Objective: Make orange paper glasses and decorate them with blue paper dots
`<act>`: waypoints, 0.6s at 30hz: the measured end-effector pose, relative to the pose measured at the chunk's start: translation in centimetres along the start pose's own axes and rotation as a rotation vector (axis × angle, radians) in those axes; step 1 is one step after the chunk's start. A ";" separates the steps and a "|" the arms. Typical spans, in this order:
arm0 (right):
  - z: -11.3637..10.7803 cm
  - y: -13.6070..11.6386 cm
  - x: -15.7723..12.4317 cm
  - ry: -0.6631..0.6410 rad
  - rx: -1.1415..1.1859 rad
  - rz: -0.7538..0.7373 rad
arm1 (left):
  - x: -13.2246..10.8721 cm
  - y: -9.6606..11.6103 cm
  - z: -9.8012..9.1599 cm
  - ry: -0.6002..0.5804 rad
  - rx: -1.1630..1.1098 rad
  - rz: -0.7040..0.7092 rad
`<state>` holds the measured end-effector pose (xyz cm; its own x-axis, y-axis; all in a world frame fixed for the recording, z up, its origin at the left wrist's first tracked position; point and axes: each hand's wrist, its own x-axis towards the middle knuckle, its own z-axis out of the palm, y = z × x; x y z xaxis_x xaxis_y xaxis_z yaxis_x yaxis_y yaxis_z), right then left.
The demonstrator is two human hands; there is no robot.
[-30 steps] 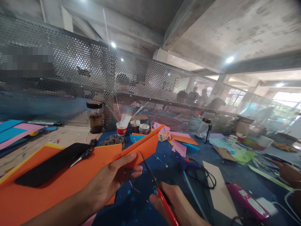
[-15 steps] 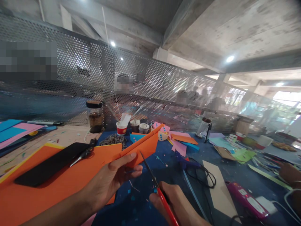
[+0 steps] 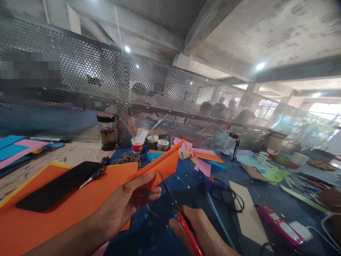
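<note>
My left hand (image 3: pixel 133 195) pinches a folded piece of orange paper (image 3: pixel 162 165) between thumb and fingers, holding it up above the blue tabletop. My right hand (image 3: pixel 197 227) is wrapped round red-handled scissors (image 3: pixel 188 233). Their dark blades (image 3: pixel 170 192) point up and left, with the tip at the paper's lower edge. Whether the blades have paper between them I cannot tell. Under my left forearm lies a large orange sheet (image 3: pixel 61 220), with a black phone-like slab (image 3: pixel 58 185) and a small pair of snips (image 3: pixel 94 172) on top.
A blue glue gun (image 3: pixel 210 185) with a black cable lies right of my hands, beside a beige card strip (image 3: pixel 247 213) and a magenta device (image 3: pixel 279 225). Paper cups (image 3: pixel 137 145), a lidded jar (image 3: pixel 107 133) and twine (image 3: pixel 128 159) stand along a perforated metal screen (image 3: pixel 170 96). Another person's hand (image 3: pixel 330 197) is far right.
Both hands, the orange paper and the scissors keep nearly the same place. The other person's hand at the far right has shifted slightly.
</note>
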<state>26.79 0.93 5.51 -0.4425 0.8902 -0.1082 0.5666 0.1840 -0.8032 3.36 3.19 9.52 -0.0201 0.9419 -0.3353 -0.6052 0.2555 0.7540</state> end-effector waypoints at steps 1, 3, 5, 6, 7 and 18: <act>0.0 0.0 0.0 -0.002 0.002 0.004 | 0.0 0.0 0.0 0.003 0.001 -0.006; 0.1 0.1 0.0 -0.001 0.008 0.003 | -0.1 0.0 0.0 0.001 0.003 -0.012; 0.1 0.2 0.0 -0.001 0.008 -0.004 | -0.1 0.0 -0.1 -0.009 0.006 -0.011; 0.0 0.2 0.0 -0.001 0.005 -0.008 | -0.1 0.0 -0.1 -0.014 0.007 -0.009; 0.0 0.2 0.0 -0.003 0.002 -0.009 | -0.1 0.0 -0.2 -0.017 0.008 -0.008; -0.1 0.0 0.1 0.002 -0.028 0.012 | 0.4 -0.4 -0.6 -0.020 -0.012 0.002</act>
<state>26.84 1.01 5.54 -0.4345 0.8930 -0.1169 0.5909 0.1847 -0.7853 3.13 3.36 8.74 -0.0054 0.9467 -0.3222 -0.6149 0.2509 0.7476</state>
